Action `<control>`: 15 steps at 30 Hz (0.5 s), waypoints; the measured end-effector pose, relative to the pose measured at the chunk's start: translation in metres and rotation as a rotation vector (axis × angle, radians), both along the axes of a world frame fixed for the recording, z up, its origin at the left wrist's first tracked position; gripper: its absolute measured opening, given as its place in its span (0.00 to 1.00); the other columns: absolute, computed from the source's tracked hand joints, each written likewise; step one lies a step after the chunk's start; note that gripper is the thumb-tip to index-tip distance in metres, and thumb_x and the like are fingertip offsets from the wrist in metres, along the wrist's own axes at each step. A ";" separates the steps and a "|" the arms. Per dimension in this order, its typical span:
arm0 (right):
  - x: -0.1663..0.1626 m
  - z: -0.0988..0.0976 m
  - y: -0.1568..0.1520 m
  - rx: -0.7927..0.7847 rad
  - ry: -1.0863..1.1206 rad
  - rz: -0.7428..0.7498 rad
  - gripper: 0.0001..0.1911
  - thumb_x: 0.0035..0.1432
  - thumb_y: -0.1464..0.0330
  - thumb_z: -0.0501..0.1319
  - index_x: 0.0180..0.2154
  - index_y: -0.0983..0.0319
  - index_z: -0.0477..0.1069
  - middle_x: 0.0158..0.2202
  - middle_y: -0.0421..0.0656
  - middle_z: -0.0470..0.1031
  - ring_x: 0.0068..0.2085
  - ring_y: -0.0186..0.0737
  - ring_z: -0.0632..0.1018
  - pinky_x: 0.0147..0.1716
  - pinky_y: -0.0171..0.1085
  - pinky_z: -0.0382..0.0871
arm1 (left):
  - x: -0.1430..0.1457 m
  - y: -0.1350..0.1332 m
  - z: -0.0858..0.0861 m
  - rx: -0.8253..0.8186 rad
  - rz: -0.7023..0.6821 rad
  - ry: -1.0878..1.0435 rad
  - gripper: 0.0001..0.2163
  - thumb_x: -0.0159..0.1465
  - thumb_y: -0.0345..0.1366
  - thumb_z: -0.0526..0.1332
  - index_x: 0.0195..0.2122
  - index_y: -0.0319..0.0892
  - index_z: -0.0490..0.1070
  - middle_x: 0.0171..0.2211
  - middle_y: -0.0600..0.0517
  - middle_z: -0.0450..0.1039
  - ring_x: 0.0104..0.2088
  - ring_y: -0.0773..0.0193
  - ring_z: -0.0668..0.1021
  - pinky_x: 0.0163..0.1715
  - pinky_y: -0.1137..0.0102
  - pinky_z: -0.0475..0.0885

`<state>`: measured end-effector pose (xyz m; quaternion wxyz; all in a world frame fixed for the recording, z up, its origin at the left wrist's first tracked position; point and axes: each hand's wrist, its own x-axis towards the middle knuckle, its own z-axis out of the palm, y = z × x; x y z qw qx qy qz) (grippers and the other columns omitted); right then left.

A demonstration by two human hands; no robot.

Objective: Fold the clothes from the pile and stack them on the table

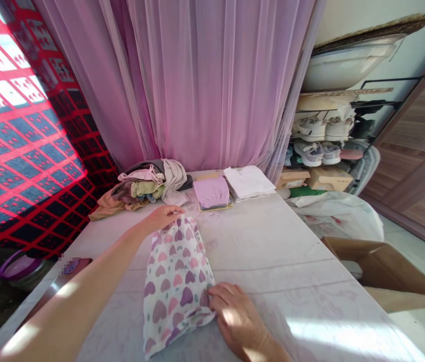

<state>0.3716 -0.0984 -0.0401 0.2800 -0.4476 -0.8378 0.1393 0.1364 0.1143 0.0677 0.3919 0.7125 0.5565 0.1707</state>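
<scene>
Your left hand (163, 216) lay open, fingers flat on the far end of the heart-print cloth (177, 286). Cloth sat folded mid-counter (291, 251), long axis near-to-far, between both hands. Your right hand (235, 317) touched its near right edge, fingers curled; pinching or not, can't tell. Right hand nearer you.

A folded garment (177, 281) lies near on the table (291, 261). Far behind it sit a clothes heap (140, 188) left and two folded stacks (231, 188) right. A box (386, 271) stands right of the table.
</scene>
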 end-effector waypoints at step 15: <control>0.000 0.001 -0.003 0.084 -0.172 -0.061 0.09 0.51 0.79 0.60 0.28 0.58 0.69 0.30 0.39 0.72 0.36 0.39 0.70 0.37 0.37 0.64 | 0.036 0.016 -0.073 0.583 -0.182 0.378 0.16 0.63 0.29 0.52 0.42 0.50 0.78 0.42 0.52 0.79 0.46 0.58 0.76 0.53 0.58 0.63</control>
